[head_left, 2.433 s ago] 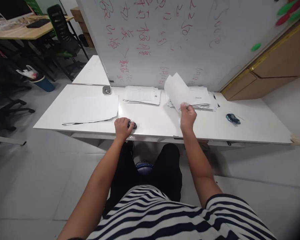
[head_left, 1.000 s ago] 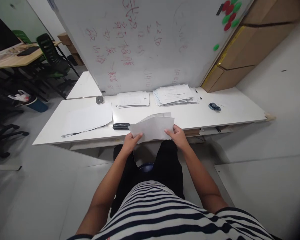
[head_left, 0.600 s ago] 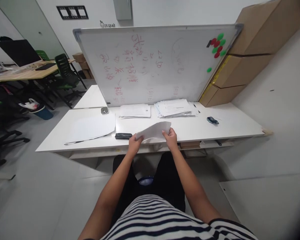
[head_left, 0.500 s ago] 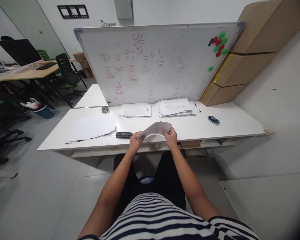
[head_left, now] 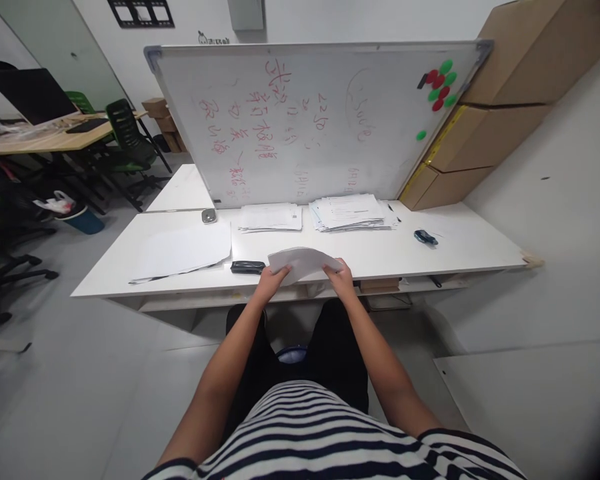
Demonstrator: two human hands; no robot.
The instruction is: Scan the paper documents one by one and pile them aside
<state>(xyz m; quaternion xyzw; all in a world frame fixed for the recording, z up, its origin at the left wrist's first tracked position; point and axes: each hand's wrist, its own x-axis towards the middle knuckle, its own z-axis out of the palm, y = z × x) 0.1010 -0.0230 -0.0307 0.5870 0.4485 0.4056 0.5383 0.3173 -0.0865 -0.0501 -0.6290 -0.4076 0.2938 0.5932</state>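
My left hand (head_left: pixel 271 281) and my right hand (head_left: pixel 341 278) each pinch one side of a few white sheets of paper (head_left: pixel 303 261), held just over the front edge of the white table (head_left: pixel 460 250). A black stapler (head_left: pixel 247 267) lies on the table right beside my left hand. Farther back rest two stacks of printed papers, a small one (head_left: pixel 271 218) and a bigger, messier one (head_left: pixel 351 213).
A large blank sheet (head_left: pixel 180 248) covers the table's left part. A small silver object (head_left: pixel 209 216) and a dark blue object (head_left: pixel 425 237) lie on the table. A whiteboard (head_left: pixel 310 120) with red writing leans at the back, cardboard boxes (head_left: pixel 500 100) to its right.
My right hand took sheets from the right stack and brought them to the front edge, my left hand let go of the stapler and joined it. The sheets now lie flatter and lower.
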